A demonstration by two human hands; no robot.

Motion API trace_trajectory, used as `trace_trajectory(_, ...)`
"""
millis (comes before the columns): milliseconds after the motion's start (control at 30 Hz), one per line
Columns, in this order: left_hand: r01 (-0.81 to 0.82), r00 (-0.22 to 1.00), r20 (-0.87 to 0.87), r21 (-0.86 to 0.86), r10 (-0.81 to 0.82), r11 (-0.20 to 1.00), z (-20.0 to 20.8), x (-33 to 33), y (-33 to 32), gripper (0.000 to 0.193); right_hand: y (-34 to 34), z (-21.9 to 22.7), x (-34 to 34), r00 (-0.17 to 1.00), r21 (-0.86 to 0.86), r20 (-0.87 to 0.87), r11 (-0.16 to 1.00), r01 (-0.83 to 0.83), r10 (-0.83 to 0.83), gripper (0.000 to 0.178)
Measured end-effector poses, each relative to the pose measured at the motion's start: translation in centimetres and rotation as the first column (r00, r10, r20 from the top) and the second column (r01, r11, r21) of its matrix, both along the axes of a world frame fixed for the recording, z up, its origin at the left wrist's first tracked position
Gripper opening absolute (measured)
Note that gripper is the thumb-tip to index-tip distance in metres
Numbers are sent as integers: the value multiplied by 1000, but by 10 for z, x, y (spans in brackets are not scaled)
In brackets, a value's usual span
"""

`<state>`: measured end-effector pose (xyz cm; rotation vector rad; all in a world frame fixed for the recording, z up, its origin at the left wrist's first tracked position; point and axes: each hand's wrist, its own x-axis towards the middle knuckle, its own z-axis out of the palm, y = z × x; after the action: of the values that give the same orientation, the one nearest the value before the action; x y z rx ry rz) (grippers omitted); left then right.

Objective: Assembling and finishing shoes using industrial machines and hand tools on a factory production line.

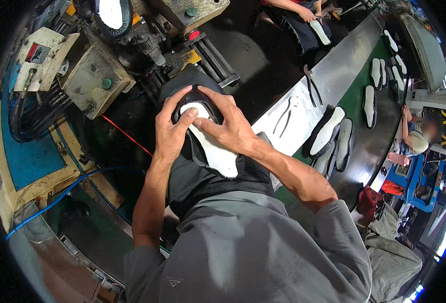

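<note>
A worker on a footwear line holds a black shoe upper [203, 146], turned sole-side up over the lap, near the centre of the frame. The left hand [171, 132] wraps the toe end from nine o'clock, its grip closed on the upper with the thumb pressing the white insole [214, 150]. The right hand [229, 125] comes in from three o'clock, fingers folded over the rim, also closed on the upper.

The step in hand appears to be seating or smoothing the upper's edge against the insole at the toe. The next move likely calls for firm, even pressure around that edge while both hands keep the piece from twisting.

At eleven o'clock stands a grimy machine [94, 76] with green and red buttons. At two o'clock a conveyor belt [364, 146] carries more upturned shoes [326, 132]; beyond it, another person's hands [311, 15] work at one o'clock.
</note>
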<state>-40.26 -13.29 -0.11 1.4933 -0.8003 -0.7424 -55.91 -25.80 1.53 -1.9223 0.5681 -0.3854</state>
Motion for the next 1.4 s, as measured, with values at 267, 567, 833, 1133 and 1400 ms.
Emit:
trace_trajectory(267,161,974,-161,-16,-161,987,-7,23,4,54,-44,-5,-28,977,532,50,822,-203,210,96)
trace_trajectory(567,208,933,-274,-123,-235,970,-20,19,-8,52,-61,-3,-8,940,292,37,896,-336,340,104)
trace_trajectory(833,148,936,-320,-23,-147,989,-24,4,-30,48,-42,-37,-3,976,207,-70,960,-186,204,93)
trace_trajectory(1133,-24,656,-754,8,21,1000,-29,-8,-19,59,-52,-40,-6,993,681,-64,732,-32,103,86)
trace_trajectory(1400,-108,678,-733,-30,51,994,-58,-49,-16,62,-51,-43,-11,997,739,-40,673,-10,59,81)
